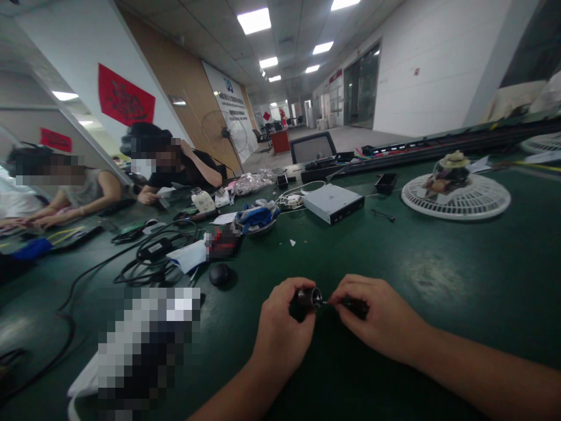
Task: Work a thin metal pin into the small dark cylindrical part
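Note:
A short dark brown cylinder (309, 297) with a hollow, metal-rimmed end is gripped by my left hand (283, 327), thumb below and fingers above. Its hollow end faces right. In my right hand (379, 310) is a thin tool that looks like a screwdriver (325, 302), pinched between thumb and fingers. Its metal shaft reaches to the cylinder's opening, and a dark part shows inside my curled fingers. Whether the tip touches anything inside the cylinder I cannot tell. Both hands are just above the dark green table (350, 251).
A black mouse (220, 274), cables (151, 251) and a blurred-out device (140, 345) lie left. Ahead are a disc drive (333, 203), a blue cloth bundle (258, 216) and a small black box (385, 183). A white fan grille (456, 196) lies right. Two people sit across the table, left.

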A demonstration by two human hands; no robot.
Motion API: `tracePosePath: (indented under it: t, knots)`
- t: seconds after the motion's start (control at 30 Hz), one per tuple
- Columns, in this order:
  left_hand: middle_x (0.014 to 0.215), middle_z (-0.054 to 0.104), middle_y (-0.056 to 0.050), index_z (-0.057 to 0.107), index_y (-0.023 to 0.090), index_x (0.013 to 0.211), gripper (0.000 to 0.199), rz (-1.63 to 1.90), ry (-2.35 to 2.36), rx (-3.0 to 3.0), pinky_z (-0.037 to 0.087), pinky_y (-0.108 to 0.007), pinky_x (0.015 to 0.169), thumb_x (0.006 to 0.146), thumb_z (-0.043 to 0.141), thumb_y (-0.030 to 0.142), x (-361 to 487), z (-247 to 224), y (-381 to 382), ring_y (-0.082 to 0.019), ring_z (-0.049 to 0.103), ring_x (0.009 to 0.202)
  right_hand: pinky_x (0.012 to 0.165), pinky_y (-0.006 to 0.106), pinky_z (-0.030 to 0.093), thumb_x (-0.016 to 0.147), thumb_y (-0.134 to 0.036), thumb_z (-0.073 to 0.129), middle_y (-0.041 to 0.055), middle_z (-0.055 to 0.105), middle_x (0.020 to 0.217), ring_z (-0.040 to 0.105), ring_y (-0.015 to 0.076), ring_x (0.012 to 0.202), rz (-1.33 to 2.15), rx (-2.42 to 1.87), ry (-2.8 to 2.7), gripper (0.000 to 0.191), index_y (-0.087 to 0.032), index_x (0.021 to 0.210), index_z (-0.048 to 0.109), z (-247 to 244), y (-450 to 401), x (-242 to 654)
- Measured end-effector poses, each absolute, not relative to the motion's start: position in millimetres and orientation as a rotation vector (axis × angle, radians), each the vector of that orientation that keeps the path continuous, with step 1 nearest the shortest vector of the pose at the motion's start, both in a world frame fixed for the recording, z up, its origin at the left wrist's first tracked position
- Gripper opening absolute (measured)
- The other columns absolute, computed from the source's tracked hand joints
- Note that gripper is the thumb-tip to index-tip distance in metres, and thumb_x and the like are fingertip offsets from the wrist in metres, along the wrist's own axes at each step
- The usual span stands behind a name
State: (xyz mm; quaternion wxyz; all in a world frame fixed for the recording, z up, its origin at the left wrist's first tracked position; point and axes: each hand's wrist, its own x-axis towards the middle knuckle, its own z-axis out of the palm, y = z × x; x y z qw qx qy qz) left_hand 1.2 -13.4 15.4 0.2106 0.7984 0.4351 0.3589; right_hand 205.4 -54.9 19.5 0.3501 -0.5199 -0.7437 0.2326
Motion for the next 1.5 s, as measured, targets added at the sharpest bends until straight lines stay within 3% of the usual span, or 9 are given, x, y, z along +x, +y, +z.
tracePosePath:
  t: [0.3, 0.47, 0.67, 0.87, 1.1, 1.37, 1.5]
  knots:
    - [0.099, 0.071, -0.001, 0.065, 0.024, 0.103, 0.038, 1.005, 1.210, 2.212, 0.054, -0.039, 0.084, 0.074, 0.063, 0.001, 2, 16, -15, -0.021, 0.068, 0.092, 0.068, 0.028, 0.046, 0.085, -0.012, 0.058, -0.0021, 0.067, 0.090, 0.063, 0.0129, 0.078, 0.577, -1.385, -1.901, 0.020, -0.025, 0.093, 0.071, 20, -57, 204]
    - [0.105, 0.070, -0.003, 0.063, 0.024, 0.111, 0.035, 1.011, 1.300, 2.149, 0.054, -0.041, 0.089, 0.080, 0.063, 0.008, 1, 14, -13, -0.022, 0.067, 0.099, 0.065, 0.029, 0.043, 0.086, -0.024, 0.063, -0.0019, 0.068, 0.086, 0.062, 0.0147, 0.074, 0.531, -1.487, -1.960, 0.015, -0.025, 0.099, 0.070, 22, -58, 202]
    - [0.114, 0.068, -0.004, 0.062, 0.025, 0.118, 0.033, 1.029, 1.351, 2.118, 0.051, -0.045, 0.096, 0.087, 0.060, 0.013, 1, 13, -8, -0.024, 0.065, 0.107, 0.070, 0.031, 0.046, 0.089, -0.027, 0.065, -0.0003, 0.066, 0.098, 0.063, 0.0178, 0.085, 0.459, -1.394, -2.214, 0.031, -0.034, 0.120, 0.069, 18, -60, 201]
    - [0.118, 0.067, -0.003, 0.063, 0.026, 0.118, 0.037, 0.987, 1.348, 2.080, 0.050, -0.045, 0.100, 0.085, 0.061, 0.010, 2, 13, -8, -0.023, 0.063, 0.111, 0.075, 0.031, 0.049, 0.091, -0.021, 0.063, -0.0008, 0.066, 0.105, 0.064, 0.0168, 0.089, 0.482, -1.400, -2.208, 0.020, -0.033, 0.102, 0.076, 11, -58, 201]
    - [0.120, 0.069, -0.001, 0.065, 0.031, 0.121, 0.040, 0.864, 1.355, 2.099, 0.045, -0.050, 0.104, 0.087, 0.062, 0.011, 2, 15, -9, -0.025, 0.062, 0.115, 0.080, 0.030, 0.051, 0.083, -0.008, 0.066, -0.0010, 0.068, 0.106, 0.065, 0.0155, 0.091, 0.680, -1.370, -1.988, 0.036, -0.031, 0.110, 0.073, 13, -54, 203]
    - [0.115, 0.071, 0.002, 0.066, 0.032, 0.119, 0.045, 0.808, 1.330, 2.097, 0.046, -0.045, 0.098, 0.079, 0.072, 0.011, 3, 17, -11, -0.024, 0.064, 0.109, 0.072, 0.026, 0.052, 0.089, -0.017, 0.067, -0.0014, 0.069, 0.095, 0.065, 0.0134, 0.084, 0.627, -1.262, -1.807, 0.012, -0.027, 0.093, 0.074, 12, -51, 208]
    - [0.110, 0.072, 0.003, 0.068, 0.031, 0.114, 0.046, 0.733, 1.236, 2.148, 0.048, -0.042, 0.095, 0.073, 0.080, 0.012, 4, 20, -14, -0.024, 0.063, 0.106, 0.077, 0.027, 0.053, 0.091, -0.018, 0.066, -0.0007, 0.070, 0.096, 0.068, 0.0146, 0.088, 0.561, -1.240, -1.733, 0.013, -0.027, 0.094, 0.074, 10, -51, 209]
